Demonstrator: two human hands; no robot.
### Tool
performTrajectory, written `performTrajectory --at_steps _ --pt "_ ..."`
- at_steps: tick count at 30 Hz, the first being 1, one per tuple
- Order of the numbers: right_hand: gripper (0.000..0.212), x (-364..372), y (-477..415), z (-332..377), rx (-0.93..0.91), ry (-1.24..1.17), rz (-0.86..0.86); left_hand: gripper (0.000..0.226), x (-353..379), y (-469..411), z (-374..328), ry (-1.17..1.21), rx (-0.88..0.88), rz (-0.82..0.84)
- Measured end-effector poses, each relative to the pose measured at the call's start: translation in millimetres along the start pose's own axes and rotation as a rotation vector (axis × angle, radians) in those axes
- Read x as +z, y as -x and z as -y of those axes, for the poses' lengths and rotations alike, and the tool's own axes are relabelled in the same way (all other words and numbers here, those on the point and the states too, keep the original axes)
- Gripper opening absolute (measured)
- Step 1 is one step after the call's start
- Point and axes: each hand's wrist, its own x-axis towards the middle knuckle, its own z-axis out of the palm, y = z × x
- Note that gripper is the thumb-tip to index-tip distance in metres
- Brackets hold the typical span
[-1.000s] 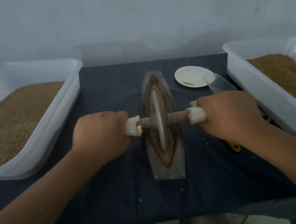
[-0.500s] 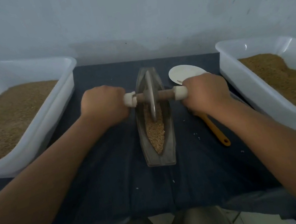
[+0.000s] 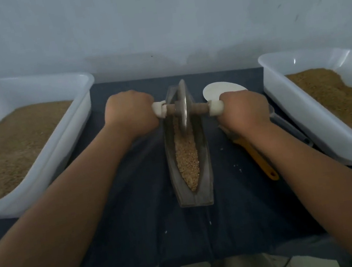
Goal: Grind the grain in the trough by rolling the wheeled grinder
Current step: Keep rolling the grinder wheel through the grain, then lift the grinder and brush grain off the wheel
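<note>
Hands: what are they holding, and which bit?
The wheeled grinder. The left hand grips the white left end of its axle, the right hand the white right end.

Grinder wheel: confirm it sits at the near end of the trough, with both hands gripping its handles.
Wrong on one point: the head view shows the grinder wheel at the far end of the trough, not the near end. The left hand and right hand do grip its handles.

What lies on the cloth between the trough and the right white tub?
In the head view: a yellow-handled tool, partly under the right hand, a white disc further back, and a few spilled grains.
</note>
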Motion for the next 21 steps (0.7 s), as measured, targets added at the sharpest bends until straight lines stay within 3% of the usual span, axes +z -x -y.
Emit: performTrajectory --at_steps 3,6,9,13,18,21 --pt "0.022 -3.7 15.7 -6.3 -0.045 0.012 -0.017 0.026 -3.3 20.8 0.2 0.002 0.014 0.008" --pt "0.025 -10.3 63.3 -17.2 -0.199 -0.039 -0.173 0.041 -4.7 74.8 1.5 -0.003 0.094 -0.101" --pt "0.019 -14.5 94.1 -21.6 -0.28 -0.098 -0.195 0.048 -7.5 109.5 7.8 0.013 0.172 -0.199" --pt "0.023 -4.0 70.4 -18.9 -0.167 -0.026 -0.106 0.041 -2.4 71.7 3.1 -0.068 0.133 -0.116" --pt "0.016 -1.7 -1.2 -2.7 0.044 -0.034 0.023 0.031 8.1 4.5 2.1 -0.001 -0.018 0.006" --pt "0.017 -1.8 -2.2 -5.0 0.008 -0.002 0.017 0.031 5.4 12.9 0.4 0.016 -0.06 0.009"
